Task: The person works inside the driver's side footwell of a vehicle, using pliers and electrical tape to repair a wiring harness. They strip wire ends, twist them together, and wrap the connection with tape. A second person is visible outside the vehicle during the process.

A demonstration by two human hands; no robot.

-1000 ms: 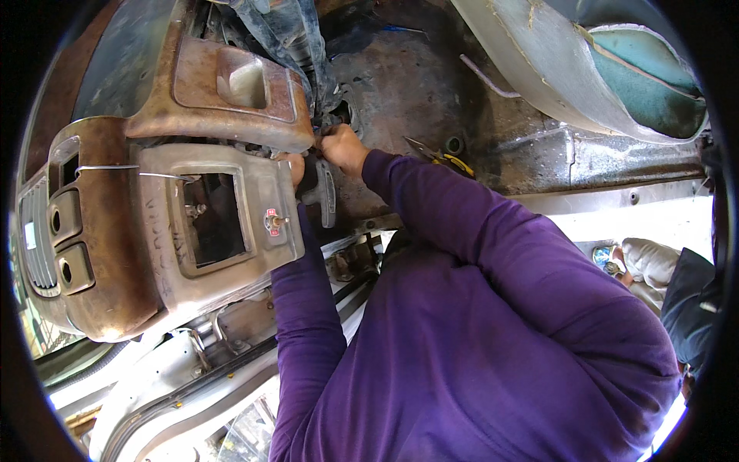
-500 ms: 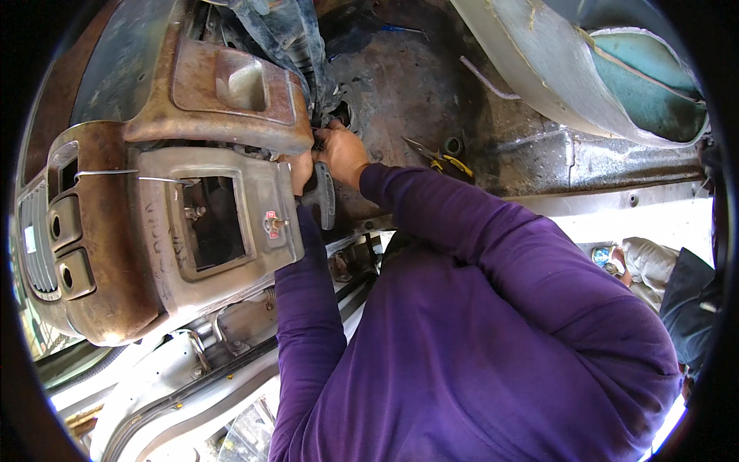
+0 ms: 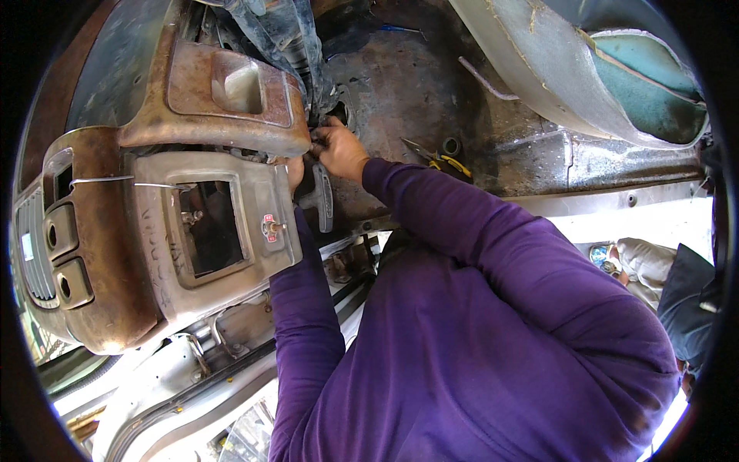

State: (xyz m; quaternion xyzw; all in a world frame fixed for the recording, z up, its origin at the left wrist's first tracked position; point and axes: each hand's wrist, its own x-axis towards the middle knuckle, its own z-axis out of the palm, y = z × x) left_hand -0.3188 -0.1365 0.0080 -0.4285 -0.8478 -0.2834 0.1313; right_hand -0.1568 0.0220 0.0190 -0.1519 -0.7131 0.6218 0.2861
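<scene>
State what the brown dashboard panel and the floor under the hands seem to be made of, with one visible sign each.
Dashboard panel: probably moulded plastic, matt and dusty brown; rounded corners and recessed pockets suggest moulding. Floor: likely bare sheet metal, dull, with rust-brown patches and pressed ridges.

The dashboard console (image 3: 192, 231) fills the nine o'clock side of the view, with its upper panel (image 3: 223, 92) lying toward eleven o'clock. Just at the panel's three o'clock edge sits the right hand (image 3: 339, 150), its fingers (image 3: 319, 138) reaching into the gap behind the panel. The left hand (image 3: 295, 171) lies just at seven o'clock of the right hand, against the console's edge. A pedal (image 3: 322, 199) hangs directly at six o'clock of the right hand. On the car floor (image 3: 400, 85), pliers (image 3: 439, 158) lie at three o'clock of the right hand, near it. The seat (image 3: 600, 77) sits at two o'clock, well apart.
</scene>
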